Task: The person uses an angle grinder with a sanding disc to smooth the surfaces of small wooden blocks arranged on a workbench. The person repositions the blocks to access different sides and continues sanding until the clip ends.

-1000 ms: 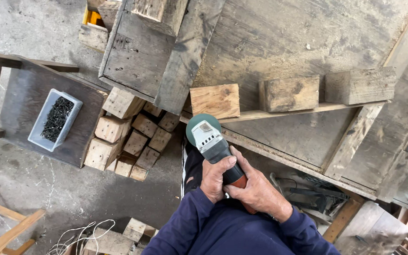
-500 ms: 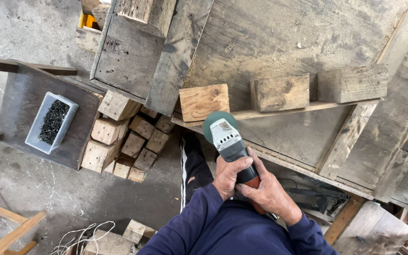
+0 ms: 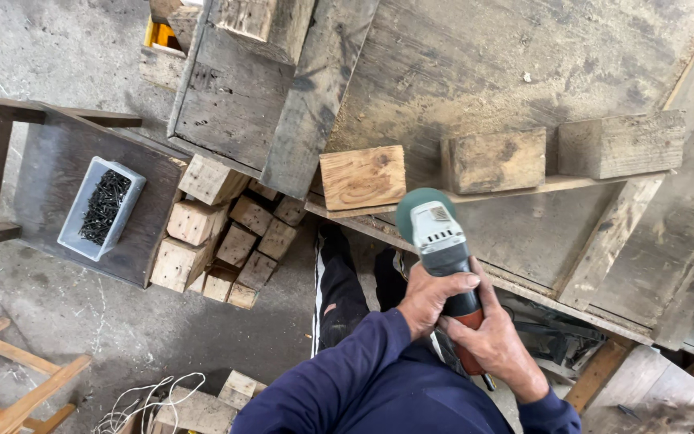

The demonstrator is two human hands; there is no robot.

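Both my hands grip an angle grinder [image 3: 437,235] with a green guard and grey head. My left hand [image 3: 430,299] wraps the body just behind the head. My right hand [image 3: 493,344] holds the orange rear handle. The grinder's disc end sits just below a light, freshly sanded wooden block [image 3: 362,177] that rests on a thin strip at the edge of the wooden workbench [image 3: 524,64]. Two darker, rough blocks [image 3: 494,161] [image 3: 622,145] lie to its right along the same strip.
A stack of cut wooden blocks [image 3: 218,233] sits on the floor to the left. A grey tray of dark screws [image 3: 102,207] rests on a dark stool. Wooden frames [image 3: 10,378] and a white cord [image 3: 150,398] lie lower left. My legs stand below the bench.
The grinder and both hands have shifted right and slightly down, from beneath the left side of the light block to under its right corner. The camera view drifted a little too.
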